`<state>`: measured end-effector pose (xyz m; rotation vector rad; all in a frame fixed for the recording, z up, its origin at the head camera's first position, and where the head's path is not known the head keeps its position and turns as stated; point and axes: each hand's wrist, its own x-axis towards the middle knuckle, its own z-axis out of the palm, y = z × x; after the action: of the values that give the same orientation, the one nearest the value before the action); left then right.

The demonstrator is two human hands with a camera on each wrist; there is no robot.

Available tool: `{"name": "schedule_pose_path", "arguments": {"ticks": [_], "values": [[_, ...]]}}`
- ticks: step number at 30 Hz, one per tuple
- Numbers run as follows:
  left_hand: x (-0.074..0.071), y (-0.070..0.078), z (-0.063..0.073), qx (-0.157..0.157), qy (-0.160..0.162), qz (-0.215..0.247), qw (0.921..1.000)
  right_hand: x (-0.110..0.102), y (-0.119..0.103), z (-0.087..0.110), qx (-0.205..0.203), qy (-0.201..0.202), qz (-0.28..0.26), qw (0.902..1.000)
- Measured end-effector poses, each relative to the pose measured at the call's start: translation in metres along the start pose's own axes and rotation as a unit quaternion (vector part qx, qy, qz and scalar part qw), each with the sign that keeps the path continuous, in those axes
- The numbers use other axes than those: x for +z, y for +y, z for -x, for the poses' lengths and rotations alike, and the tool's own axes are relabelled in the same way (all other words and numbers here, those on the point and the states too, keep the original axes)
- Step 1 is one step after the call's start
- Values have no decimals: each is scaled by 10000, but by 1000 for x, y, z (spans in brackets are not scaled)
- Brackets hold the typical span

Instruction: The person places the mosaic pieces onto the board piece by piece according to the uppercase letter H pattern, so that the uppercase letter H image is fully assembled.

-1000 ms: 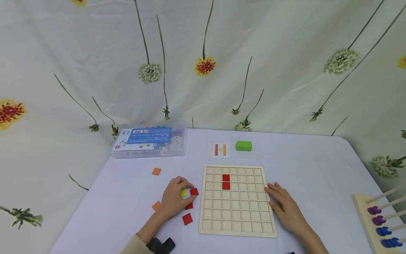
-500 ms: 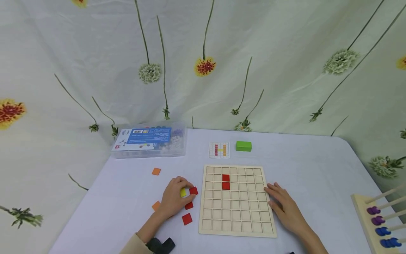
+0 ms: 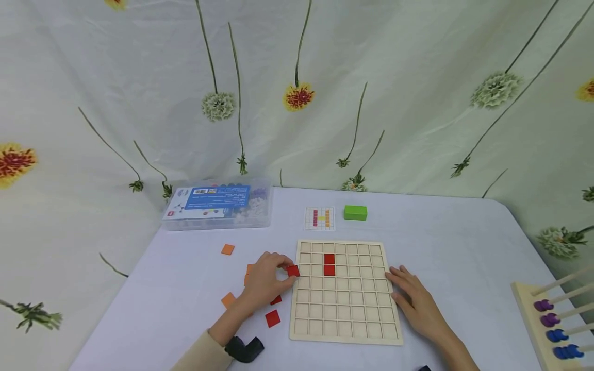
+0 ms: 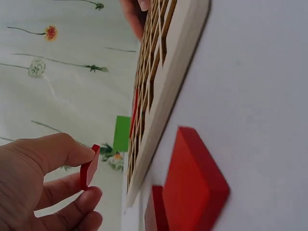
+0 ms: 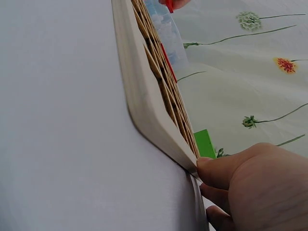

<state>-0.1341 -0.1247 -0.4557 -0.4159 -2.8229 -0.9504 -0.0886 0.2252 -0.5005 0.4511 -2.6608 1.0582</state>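
My left hand pinches a red square tile between thumb and fingers, at the left edge of the wooden grid board. In the left wrist view the tile stands tilted, raised off the table. Two red tiles sit one above the other in cells of the board's upper left part. At the board's right edge rests my right hand, thumb and fingertips touching the rim. On the table by my left wrist lie loose red tiles and orange tiles, some partly hidden under the hand.
Beyond the board lie a small pattern card and a green block. A clear plastic box with a printed label stands at the back left. A wooden bead rack stands at the right edge. Another orange tile lies farther left.
My left hand has lifted the red tile and carried it right and slightly away, up to the board's left edge. More orange tiles show behind it. The right hand stays in place.
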Motion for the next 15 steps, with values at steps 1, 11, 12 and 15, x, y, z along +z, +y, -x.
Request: {"name": "schedule_pose_path", "arguments": {"ticks": [1, 11, 12, 15], "values": [[1, 4, -2, 84, -51, 10, 10000, 0, 0, 0, -8, 7, 0, 10000], [27, 33, -19, 830, -563, 63, 9949, 1, -1, 0, 61, 19, -14, 10000], [30, 35, -20, 833, -623, 50, 9946, 1, -1, 0, 68, 20, -5, 10000], [36, 39, -22, 823, -802, -38, 9934, 0, -1, 0, 83, 22, 7, 10000]]}}
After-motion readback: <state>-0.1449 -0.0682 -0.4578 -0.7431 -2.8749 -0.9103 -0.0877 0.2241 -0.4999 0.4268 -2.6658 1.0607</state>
